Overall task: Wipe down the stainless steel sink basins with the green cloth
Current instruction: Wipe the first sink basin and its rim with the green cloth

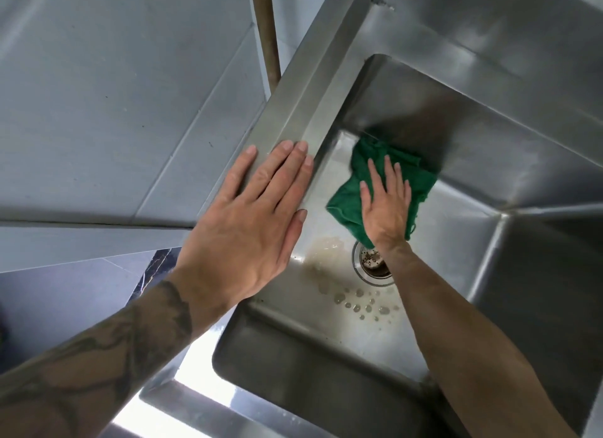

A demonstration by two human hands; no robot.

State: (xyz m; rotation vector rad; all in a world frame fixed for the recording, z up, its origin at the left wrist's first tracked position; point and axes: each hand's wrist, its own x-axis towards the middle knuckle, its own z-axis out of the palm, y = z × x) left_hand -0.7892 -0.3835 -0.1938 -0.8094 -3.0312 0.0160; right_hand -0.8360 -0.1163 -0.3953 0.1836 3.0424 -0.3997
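The right hand (386, 206) presses flat on the green cloth (344, 206), wiping the sink basin (456, 229) floor. The left hand (257, 209) lies flat on the rim (293, 111). Next comes the brown puddle (326, 244), maybe dirty water.

Place: kitchen-type wash area, plain and utilitarian.
Sink: deep square steel basin (489, 137) with a wide folded rim (293, 105), sheet metal throughout.
Drain: round strainer (372, 263) in the basin floor, brownish puddle (326, 245) beside it.
Walls: large grey wall tiles (114, 95).
Floor: dark veined floor tile (156, 264).
Plumbing: brown upright pipe (269, 29) behind the rim.
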